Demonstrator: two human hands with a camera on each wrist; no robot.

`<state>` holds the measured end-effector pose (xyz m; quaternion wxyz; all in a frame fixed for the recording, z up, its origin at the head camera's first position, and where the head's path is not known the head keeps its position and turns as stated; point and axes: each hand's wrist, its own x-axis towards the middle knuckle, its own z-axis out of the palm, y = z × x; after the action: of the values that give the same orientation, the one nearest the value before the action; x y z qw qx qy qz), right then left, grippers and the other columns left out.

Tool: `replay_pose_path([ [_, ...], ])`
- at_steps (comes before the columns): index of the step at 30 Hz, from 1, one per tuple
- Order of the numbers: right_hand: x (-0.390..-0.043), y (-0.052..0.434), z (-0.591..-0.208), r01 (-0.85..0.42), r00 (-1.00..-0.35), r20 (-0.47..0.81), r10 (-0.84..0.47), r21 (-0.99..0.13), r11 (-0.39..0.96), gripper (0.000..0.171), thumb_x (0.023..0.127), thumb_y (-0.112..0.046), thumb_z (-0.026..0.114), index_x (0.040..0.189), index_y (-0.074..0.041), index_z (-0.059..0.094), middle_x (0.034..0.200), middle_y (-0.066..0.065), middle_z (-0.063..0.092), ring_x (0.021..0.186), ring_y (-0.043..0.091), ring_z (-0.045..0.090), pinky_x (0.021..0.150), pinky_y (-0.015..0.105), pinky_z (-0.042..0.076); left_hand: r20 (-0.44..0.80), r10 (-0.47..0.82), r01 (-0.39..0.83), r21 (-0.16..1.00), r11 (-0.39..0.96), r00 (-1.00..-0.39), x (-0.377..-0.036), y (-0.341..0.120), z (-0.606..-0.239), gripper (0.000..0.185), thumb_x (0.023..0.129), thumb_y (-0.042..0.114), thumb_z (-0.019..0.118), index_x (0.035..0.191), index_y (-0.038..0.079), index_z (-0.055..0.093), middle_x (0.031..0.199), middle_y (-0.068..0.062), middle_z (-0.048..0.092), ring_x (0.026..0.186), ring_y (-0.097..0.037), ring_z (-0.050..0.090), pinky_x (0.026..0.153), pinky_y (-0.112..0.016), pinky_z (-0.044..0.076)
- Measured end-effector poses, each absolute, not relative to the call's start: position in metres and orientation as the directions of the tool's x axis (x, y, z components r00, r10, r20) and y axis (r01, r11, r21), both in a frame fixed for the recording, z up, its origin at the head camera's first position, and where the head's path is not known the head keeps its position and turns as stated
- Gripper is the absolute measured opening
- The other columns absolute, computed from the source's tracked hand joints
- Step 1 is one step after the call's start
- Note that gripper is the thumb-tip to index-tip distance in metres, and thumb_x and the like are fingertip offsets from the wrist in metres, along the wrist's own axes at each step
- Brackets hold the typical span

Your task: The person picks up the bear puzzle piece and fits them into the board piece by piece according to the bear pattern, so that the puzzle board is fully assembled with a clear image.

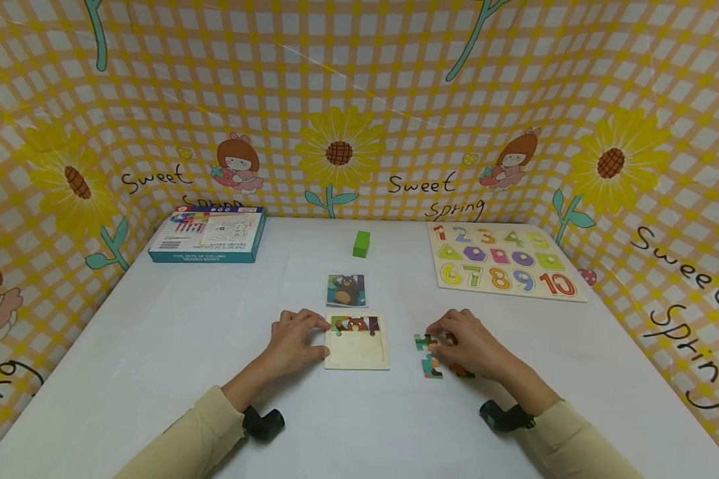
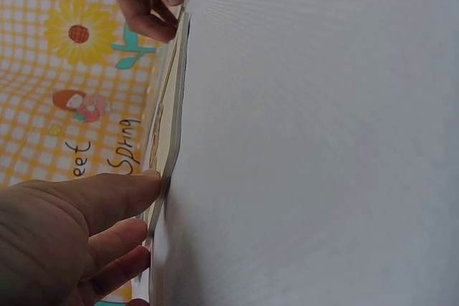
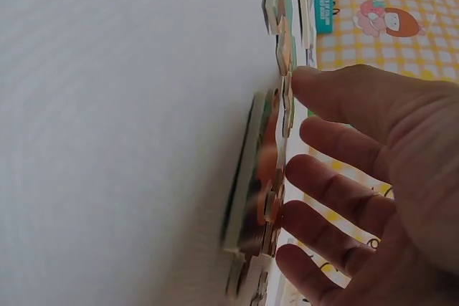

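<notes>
1. Left hand (image 1: 293,340): fingers relaxed, resting against the puzzle tray (image 1: 357,349) mid-tabletop (image 1: 156,346).
2. Right hand (image 1: 464,344): fingers straight, touching loose puzzle pieces (image 1: 429,366) just right of the tray.

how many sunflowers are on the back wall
1: the sunflower at centre back. Two more sit on the side walls, one left, one right.

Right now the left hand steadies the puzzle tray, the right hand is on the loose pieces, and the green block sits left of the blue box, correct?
Not quite. In the head view the green block sits right of the blue box, not left. The rest holds: the left hand touches the puzzle tray, and the right hand is on the loose pieces.
</notes>
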<state>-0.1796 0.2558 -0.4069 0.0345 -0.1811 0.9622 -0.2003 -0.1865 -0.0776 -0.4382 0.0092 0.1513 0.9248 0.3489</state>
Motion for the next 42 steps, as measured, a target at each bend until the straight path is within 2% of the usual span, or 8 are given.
replay_pose_path([
  [19, -0.184, 0.261, -0.416, -0.365, -0.922, 0.028, -0.386, -0.392, 0.844, 0.026, 0.08, -0.026, 0.072, 0.104, -0.016, 0.069, 0.102, -0.002, 0.059, 0.088, 0.014, 0.039, 0.073, 0.029, 0.031, 0.085, 0.279, 0.265, 0.654, 0.709, -0.957, -0.187, -0.077, -0.436, 0.035, 0.074, 0.021, 0.078, 0.107, 0.016, 0.068, 0.121, -0.003, 0.059, 0.107, -0.026, 0.04, 0.091, -0.051, 0.026],
  [42, -0.184, 0.261, -0.417, -0.398, -0.914, 0.084, -0.397, -0.374, 0.838, 0.022, 0.08, -0.027, 0.072, 0.1, -0.017, 0.07, 0.096, -0.004, 0.06, 0.084, 0.013, 0.038, 0.071, 0.027, 0.031, 0.088, 0.278, 0.265, 0.661, 0.702, -0.957, -0.187, -0.077, -0.438, 0.035, 0.073, 0.021, 0.079, 0.106, 0.016, 0.068, 0.12, -0.002, 0.06, 0.106, -0.026, 0.04, 0.091, -0.051, 0.025],
])
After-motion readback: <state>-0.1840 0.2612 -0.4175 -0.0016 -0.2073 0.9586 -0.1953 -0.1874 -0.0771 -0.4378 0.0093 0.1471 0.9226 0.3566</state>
